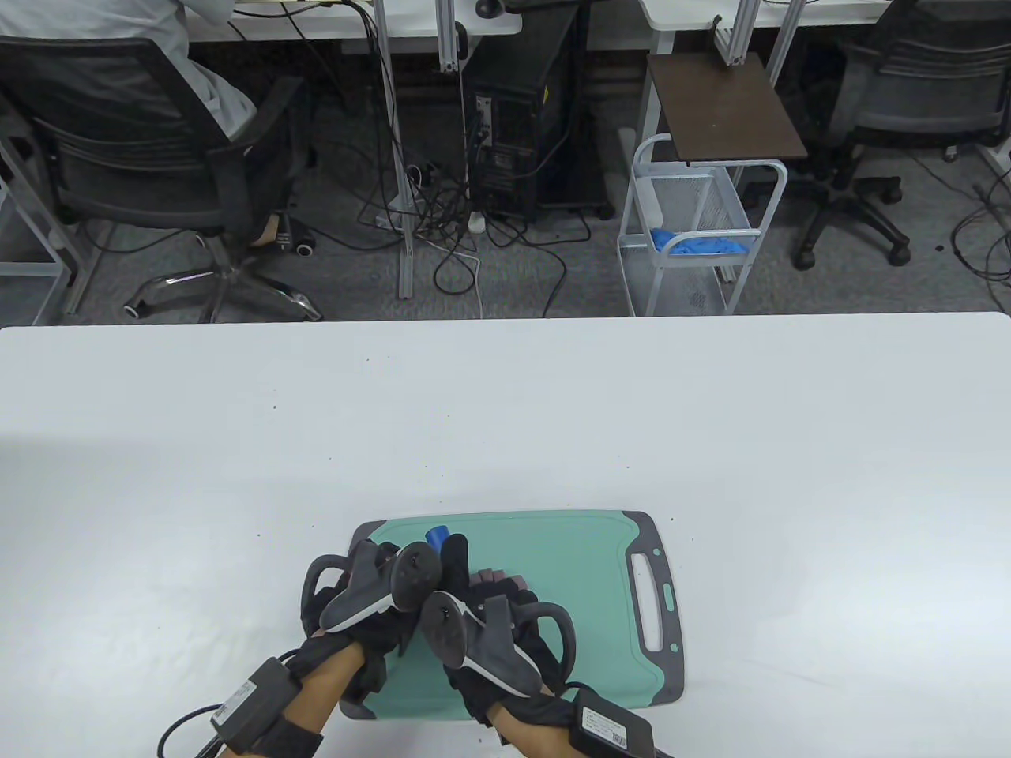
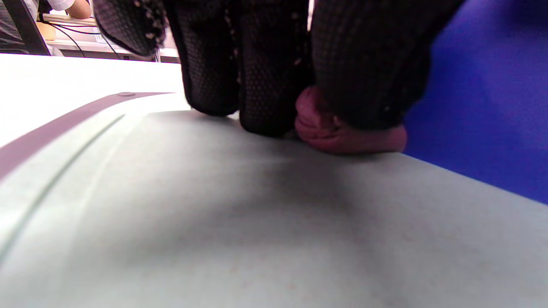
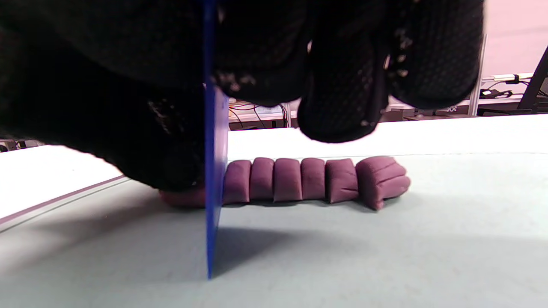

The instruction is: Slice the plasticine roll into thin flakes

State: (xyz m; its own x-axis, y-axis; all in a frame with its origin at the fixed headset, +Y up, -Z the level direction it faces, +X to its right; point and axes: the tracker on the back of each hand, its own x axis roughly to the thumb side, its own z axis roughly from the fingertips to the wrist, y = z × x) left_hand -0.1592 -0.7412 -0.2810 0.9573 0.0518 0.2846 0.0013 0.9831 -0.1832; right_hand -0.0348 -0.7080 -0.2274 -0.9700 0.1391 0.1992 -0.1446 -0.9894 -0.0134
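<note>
- Left hand (image 2: 274,64) presses the plasticine roll (image 3: 317,179) onto the green cutting board (image 1: 553,553), lower centre of the table view, steadying it.
- Right hand (image 3: 299,64) grips the blue blade (image 3: 214,171) upright, edge down on the board.
- Several slices stand right of the blade.

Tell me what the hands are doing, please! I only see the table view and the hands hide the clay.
Observer: The right hand holds a blue blade upright, its edge down on the green cutting board.
Operator: Is any clay cut yet?
Observer: Yes. A row of purple slices lies beside the blade, touching one another.
Operator: What does the other hand do?
Observer: The left hand presses its fingertips down on the uncut end of the plasticine roll, pinning it to the board.
</note>
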